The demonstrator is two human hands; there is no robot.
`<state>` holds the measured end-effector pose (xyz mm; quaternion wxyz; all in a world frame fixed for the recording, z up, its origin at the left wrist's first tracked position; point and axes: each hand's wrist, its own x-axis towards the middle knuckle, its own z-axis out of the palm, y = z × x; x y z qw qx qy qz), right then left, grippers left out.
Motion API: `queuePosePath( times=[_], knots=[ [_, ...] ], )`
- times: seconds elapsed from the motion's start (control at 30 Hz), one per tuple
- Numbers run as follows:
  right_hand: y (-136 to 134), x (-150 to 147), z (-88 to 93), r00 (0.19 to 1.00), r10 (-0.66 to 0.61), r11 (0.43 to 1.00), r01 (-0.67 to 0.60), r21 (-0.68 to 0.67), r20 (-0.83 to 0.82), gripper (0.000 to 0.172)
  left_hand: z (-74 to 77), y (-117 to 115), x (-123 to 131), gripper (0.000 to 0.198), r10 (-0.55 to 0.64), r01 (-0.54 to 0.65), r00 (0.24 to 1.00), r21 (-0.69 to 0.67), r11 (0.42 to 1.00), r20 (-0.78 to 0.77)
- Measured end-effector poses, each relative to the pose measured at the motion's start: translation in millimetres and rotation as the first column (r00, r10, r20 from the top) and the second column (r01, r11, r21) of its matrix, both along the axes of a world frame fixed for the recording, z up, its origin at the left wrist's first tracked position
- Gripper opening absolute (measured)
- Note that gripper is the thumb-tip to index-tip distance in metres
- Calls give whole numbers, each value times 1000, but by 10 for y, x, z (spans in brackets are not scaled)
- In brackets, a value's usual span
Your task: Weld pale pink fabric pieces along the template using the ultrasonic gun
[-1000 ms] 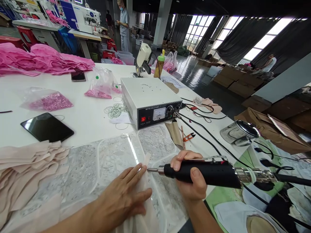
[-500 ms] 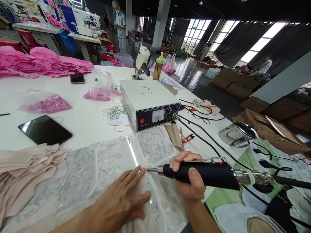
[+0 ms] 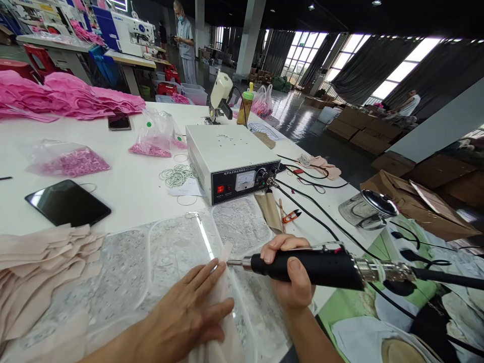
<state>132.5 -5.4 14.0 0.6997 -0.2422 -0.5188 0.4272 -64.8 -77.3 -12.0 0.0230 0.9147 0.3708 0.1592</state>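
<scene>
My left hand [image 3: 191, 307] lies flat with fingers stretched out, pressing a pale beige fabric strip [image 3: 226, 250] against the clear sheet over a grey marbled surface [image 3: 176, 242]. A steel ruler-like edge [image 3: 206, 237] shows just ahead of its fingertips. In my right hand [image 3: 291, 275] is a black ultrasonic welding gun [image 3: 310, 266], held nearly level with fingers wrapped round its body. Its metal tip [image 3: 235, 262] is at the strip, right beside my left fingertips; whether it touches cannot be made out. A thick cable runs from its back end to the right.
The white ultrasonic generator [image 3: 232, 151] stands ahead. Beige strips [image 3: 41, 272] are piled at left, near a black tablet [image 3: 68, 202]. Orange thread snips [image 3: 291, 217], a steel mug [image 3: 366, 209] and cables lie at right. Pink fabric [image 3: 68, 96] sits at the back left; a person [image 3: 185, 43] stands beyond.
The welding gun and my right hand have shifted slightly left, and the gun's back end has risen a little. My left hand stays in place on the strip.
</scene>
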Motion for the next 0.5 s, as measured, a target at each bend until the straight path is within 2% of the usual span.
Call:
queuePosePath(
  times=[0.1,0.17,0.23,0.3,0.43,0.5],
  knots=[
    [11,20,-1,999,-12,1000,12,-9,-43,12,-124,-14,-29,49,23,-23,999,2,1000,42],
    [17,65,-2,993,-65,998,63,-24,-94,16,-151,-17,-66,50,7,-7,998,3,1000,63],
    [13,146,-10,981,-134,990,126,-60,-143,18,-114,-19,-109,50,-32,32,997,-9,999,71],
    [-3,253,-35,963,-204,975,184,-121,-175,19,-41,-28,-147,43,-13,17,994,-33,999,107],
    [-73,471,-135,926,-318,936,272,-221,-205,21,66,-90,-179,34,245,-214,936,-144,966,253],
    [-123,556,-185,915,-342,926,290,-241,-213,23,80,-135,-177,30,327,-285,910,-186,940,256]
  ],
)
